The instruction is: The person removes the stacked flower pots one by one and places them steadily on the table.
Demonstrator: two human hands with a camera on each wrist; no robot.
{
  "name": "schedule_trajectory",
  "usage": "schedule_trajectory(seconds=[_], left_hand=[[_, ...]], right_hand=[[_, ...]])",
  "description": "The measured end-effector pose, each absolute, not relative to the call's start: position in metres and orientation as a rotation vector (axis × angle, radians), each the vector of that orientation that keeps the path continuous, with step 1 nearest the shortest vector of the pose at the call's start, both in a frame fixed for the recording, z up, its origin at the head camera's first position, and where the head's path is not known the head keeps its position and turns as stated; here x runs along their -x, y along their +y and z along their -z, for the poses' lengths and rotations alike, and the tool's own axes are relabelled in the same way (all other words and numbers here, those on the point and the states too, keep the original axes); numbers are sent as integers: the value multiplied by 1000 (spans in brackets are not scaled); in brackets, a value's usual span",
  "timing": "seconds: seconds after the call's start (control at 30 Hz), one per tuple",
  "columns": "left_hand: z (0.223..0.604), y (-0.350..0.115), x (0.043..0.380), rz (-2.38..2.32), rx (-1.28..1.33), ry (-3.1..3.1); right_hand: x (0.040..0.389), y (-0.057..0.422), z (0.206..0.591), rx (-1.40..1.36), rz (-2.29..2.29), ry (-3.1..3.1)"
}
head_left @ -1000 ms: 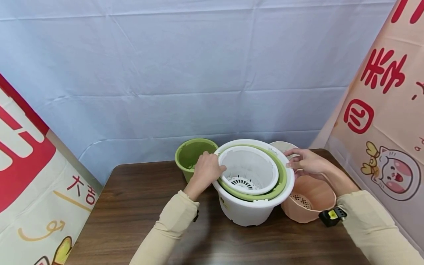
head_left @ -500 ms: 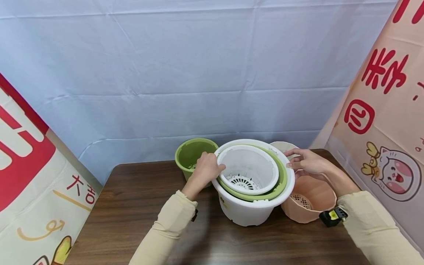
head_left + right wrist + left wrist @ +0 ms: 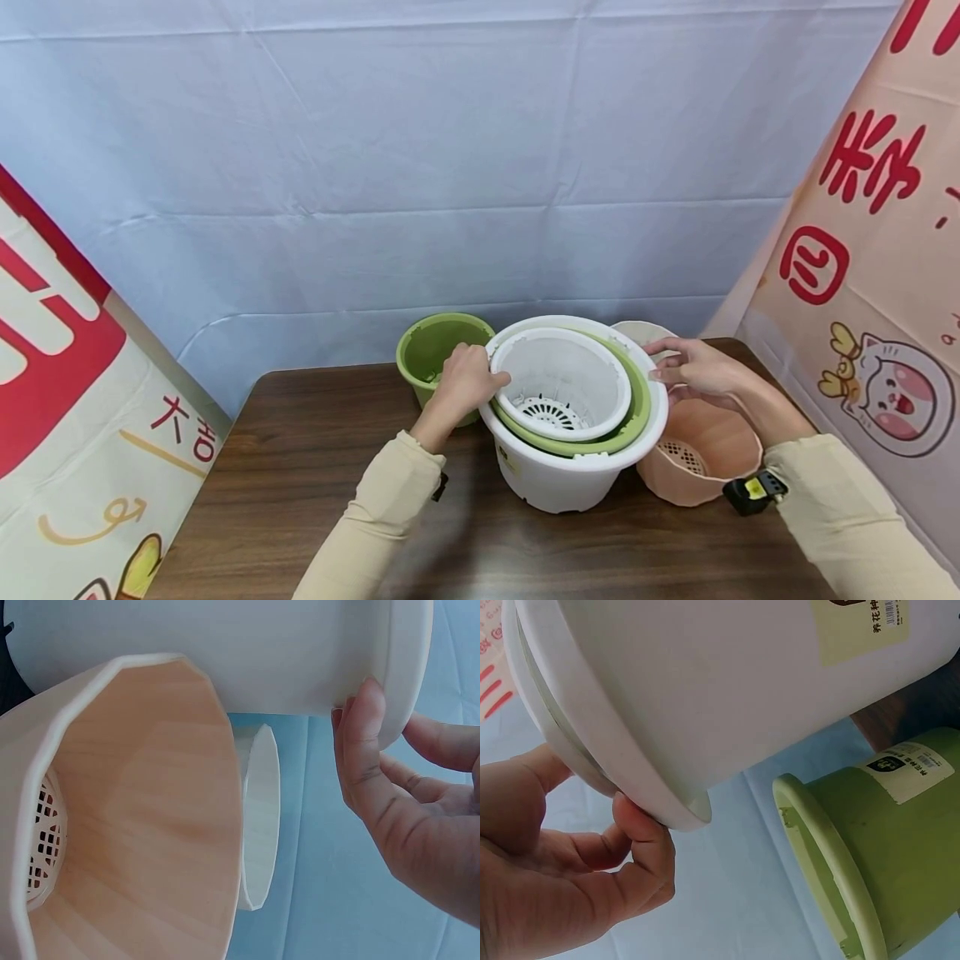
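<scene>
A large white flowerpot [image 3: 555, 483] stands on the table in the head view, with a green pot [image 3: 637, 408] nested in it. Inside that sits a smaller white pot [image 3: 566, 375] with a slotted bottom. My left hand [image 3: 467, 379] grips the nested pots at their left rims; the left wrist view shows bent fingers [image 3: 649, 851] under the large pot's rim. On the opposite side, my right hand [image 3: 697, 367] holds the large pot's rim between thumb and fingers [image 3: 365, 731].
Behind my left hand stands another green pot [image 3: 442, 337]. A peach pot [image 3: 720, 446] with a perforated bottom is at the right, under my right forearm. Behind it is a cream pot [image 3: 261, 817], partly hidden. A pale cloth [image 3: 450, 167] hangs along the table's back edge.
My left hand and the smaller white pot's left rim have shifted very slightly left since the earliest frame. The large pot and my right hand look nearly unmoved.
</scene>
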State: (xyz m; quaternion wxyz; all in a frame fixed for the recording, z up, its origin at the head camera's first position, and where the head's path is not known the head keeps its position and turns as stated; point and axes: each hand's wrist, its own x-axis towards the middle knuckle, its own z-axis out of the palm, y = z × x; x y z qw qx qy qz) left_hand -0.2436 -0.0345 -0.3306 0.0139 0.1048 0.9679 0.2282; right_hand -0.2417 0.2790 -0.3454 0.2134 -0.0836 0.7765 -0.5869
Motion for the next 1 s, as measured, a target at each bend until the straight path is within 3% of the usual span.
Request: schedule_trajectory(seconds=[1.0], left_hand=[[326,-39,242,-1084,-279,2893]], right_hand=[[240,278,344,238,1636,2157]])
